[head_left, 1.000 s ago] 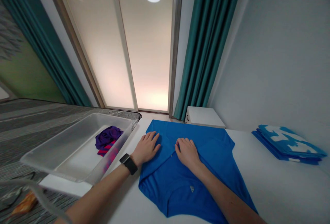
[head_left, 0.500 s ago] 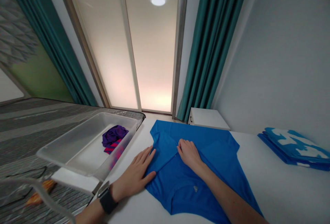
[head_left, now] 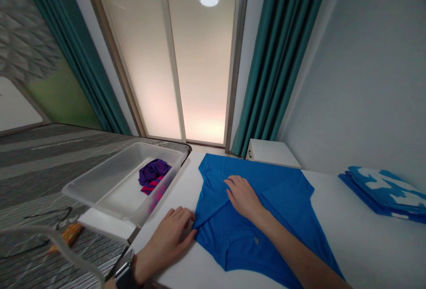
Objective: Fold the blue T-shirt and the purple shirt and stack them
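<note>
A blue shirt [head_left: 282,209] lies spread on the white table [head_left: 372,249], its neckline and small logo toward me and its left part folded inward. My left hand [head_left: 173,231], with a dark watch on the wrist, is at the shirt's left edge; its fingers are curled and the thumb and fingertips meet the cloth there. Resting on the middle of the shirt, my right hand [head_left: 242,196] has its fingers slightly bent and apart, with no cloth visibly gripped.
A clear plastic bin [head_left: 100,185] holding purple cloth [head_left: 153,171] and red-striped cloth [head_left: 153,185] stands at the left. Folded blue and white cloth [head_left: 386,191] lies at the right. A white cabinet [head_left: 274,152] stands beyond the table.
My left hand has drawn back from lying flat on the shirt to its left edge, its fingers now curled. My right hand's fingers have loosened. The view has shifted slightly.
</note>
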`<state>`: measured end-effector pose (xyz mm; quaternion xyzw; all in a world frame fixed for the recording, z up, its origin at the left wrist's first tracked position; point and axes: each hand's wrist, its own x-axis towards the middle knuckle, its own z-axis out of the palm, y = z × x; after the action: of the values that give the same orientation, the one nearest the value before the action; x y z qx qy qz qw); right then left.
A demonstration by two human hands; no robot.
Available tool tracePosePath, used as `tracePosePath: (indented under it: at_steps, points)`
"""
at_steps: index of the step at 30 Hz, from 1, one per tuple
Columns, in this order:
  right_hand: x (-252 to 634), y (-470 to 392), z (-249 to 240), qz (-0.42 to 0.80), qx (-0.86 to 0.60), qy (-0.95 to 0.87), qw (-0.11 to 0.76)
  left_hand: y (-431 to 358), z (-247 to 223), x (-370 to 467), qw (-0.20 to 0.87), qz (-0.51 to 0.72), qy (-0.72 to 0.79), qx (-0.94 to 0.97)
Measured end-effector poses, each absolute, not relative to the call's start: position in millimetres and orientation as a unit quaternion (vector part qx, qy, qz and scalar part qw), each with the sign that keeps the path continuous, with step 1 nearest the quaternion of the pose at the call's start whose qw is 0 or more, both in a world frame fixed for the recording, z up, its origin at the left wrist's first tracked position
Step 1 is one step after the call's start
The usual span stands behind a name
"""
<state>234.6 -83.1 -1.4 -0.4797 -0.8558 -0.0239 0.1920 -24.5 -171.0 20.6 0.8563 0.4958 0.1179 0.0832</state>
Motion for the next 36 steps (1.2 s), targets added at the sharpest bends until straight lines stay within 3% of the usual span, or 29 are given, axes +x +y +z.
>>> tracePosePath:
  at_steps: [5, 12, 19, 25, 36]
  points:
    - [199, -102, 6, 0.059, -0.382, -0.905, 0.177, -175, 19, -18, 0.068, 0.1, 0.526, 0.842]
    - [179, -101, -8, 0.138, -0.448, -0.878, 0.095, -175, 15, -20, 0.051, 0.086, 0.527, 0.844]
    - [183, -105, -23, 0.13, -0.455, -0.876, 0.095, -173, 25, -25, 0.072, 0.072, 0.517, 0.85]
    - [181, -87, -10, 0.104, -0.46, -0.874, 0.12, -130, 24, -21, 0.006, 0.175, 0.521, 0.835]
    - [173, -42, -18, 0.092, -0.411, -0.902, 0.09, -110, -20, -9, 0.007, 0.101, 0.449, 0.888]
